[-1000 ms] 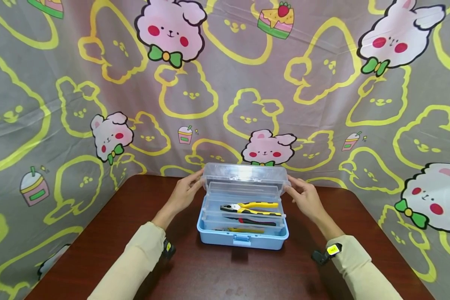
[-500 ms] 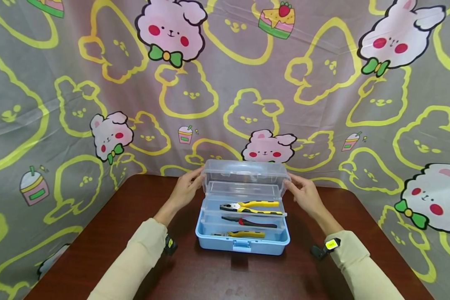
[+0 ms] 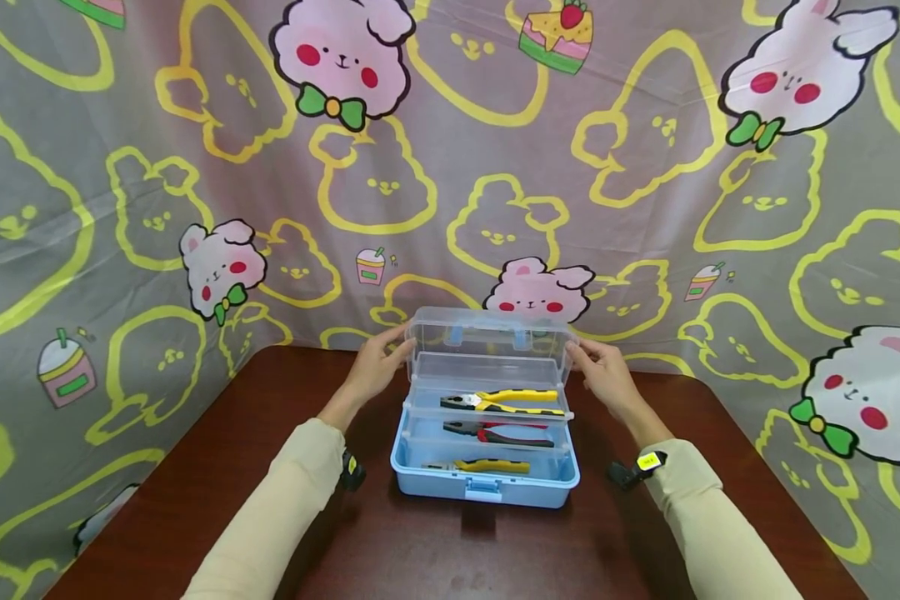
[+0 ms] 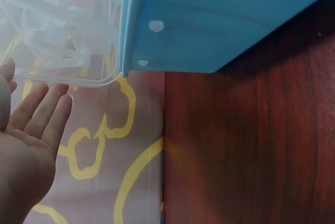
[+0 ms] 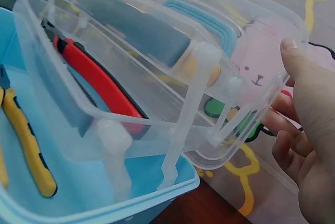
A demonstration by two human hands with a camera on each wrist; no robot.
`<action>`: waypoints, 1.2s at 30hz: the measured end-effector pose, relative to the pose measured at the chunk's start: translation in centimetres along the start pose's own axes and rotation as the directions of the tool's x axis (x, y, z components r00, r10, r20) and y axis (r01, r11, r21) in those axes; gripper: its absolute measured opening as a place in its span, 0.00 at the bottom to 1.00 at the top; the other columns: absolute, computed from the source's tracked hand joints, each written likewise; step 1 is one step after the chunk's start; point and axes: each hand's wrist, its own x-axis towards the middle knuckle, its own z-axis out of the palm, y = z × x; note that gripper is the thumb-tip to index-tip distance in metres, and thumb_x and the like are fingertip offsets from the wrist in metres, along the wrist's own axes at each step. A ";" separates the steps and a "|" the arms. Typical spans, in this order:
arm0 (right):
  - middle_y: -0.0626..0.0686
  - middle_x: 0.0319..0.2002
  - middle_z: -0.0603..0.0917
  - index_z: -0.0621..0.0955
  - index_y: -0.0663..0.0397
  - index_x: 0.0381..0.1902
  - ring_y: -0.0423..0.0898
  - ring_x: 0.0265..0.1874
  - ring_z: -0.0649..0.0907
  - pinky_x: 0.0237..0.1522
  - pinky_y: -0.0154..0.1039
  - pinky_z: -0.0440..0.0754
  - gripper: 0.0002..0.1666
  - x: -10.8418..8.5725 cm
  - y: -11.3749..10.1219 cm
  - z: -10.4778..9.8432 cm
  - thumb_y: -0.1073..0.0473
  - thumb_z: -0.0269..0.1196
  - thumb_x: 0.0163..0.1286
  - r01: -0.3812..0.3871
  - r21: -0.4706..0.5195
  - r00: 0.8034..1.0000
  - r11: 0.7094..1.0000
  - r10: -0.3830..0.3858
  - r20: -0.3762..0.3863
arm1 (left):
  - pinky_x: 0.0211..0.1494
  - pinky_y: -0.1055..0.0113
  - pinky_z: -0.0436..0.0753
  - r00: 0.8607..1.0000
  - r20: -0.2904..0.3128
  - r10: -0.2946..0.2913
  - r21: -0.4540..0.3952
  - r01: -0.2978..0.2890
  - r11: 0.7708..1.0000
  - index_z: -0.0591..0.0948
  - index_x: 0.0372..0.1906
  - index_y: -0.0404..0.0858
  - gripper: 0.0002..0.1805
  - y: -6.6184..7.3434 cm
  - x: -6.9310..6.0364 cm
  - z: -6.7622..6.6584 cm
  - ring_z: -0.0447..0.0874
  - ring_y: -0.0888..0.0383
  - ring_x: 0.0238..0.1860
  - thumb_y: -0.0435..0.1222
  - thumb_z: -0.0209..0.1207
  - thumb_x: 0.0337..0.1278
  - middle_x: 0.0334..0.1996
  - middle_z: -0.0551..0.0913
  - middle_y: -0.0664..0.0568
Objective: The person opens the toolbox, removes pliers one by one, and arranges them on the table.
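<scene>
A light-blue toolbox [image 3: 487, 492] stands on the table, its clear lid [image 3: 491, 321] raised and tilted back. Linked clear trays are fanned out above the base. Yellow-black pliers [image 3: 498, 402] lie in the upper tray, red-black pliers [image 3: 498, 433] in the lower one, and smaller yellow-black pliers [image 3: 487, 466] in the base. My left hand [image 3: 372, 367] touches the lid's left end; in the left wrist view its fingers are fairly straight beside the clear edge. At the right end, my right hand [image 3: 607, 379] pinches the lid rim between thumb and curled fingers [image 5: 285, 124].
The dark red-brown table [image 3: 495, 554] extends around the toolbox. A patterned grey curtain [image 3: 630, 150] hangs behind the table and along both sides. Dark wrist devices are strapped near both cuffs.
The lid has tilted further up and back, with both hands moving along at its ends. The trays have spread, showing more of the red-black pliers and the pliers in the base.
</scene>
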 end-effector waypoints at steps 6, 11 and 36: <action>0.64 0.62 0.81 0.76 0.60 0.71 0.52 0.46 0.85 0.40 0.50 0.84 0.34 1.0 0.3 0.2 0.41 0.57 0.80 -0.053 0.008 0.999 0.999 0.053 0.003 | 0.54 0.51 0.83 0.999 0.012 -0.039 -0.035 0.039 0.999 0.72 0.76 0.41 0.27 -0.6 0.6 0.2 0.85 0.42 0.50 0.42 0.58 0.78 0.66 0.77 0.40; 0.67 0.66 0.76 0.73 0.63 0.74 0.57 0.55 0.82 0.51 0.56 0.83 0.36 1.7 0.9 0.8 0.42 0.55 0.82 -0.076 0.106 0.997 0.991 0.072 0.038 | 0.58 0.50 0.81 0.997 0.022 -0.075 -0.123 0.077 0.989 0.70 0.76 0.38 0.27 -1.4 0.8 0.4 0.82 0.41 0.56 0.35 0.57 0.78 0.64 0.78 0.38; 0.61 0.75 0.68 0.61 0.44 0.82 0.62 0.64 0.76 0.57 0.56 0.79 0.33 2.7 4.0 2.3 0.49 0.52 0.84 -0.217 0.296 0.969 0.930 0.168 0.182 | 0.53 0.55 0.83 0.958 0.169 -0.231 -0.324 0.275 0.905 0.58 0.83 0.43 0.36 -3.3 1.2 1.7 0.79 0.44 0.61 0.23 0.51 0.77 0.76 0.65 0.40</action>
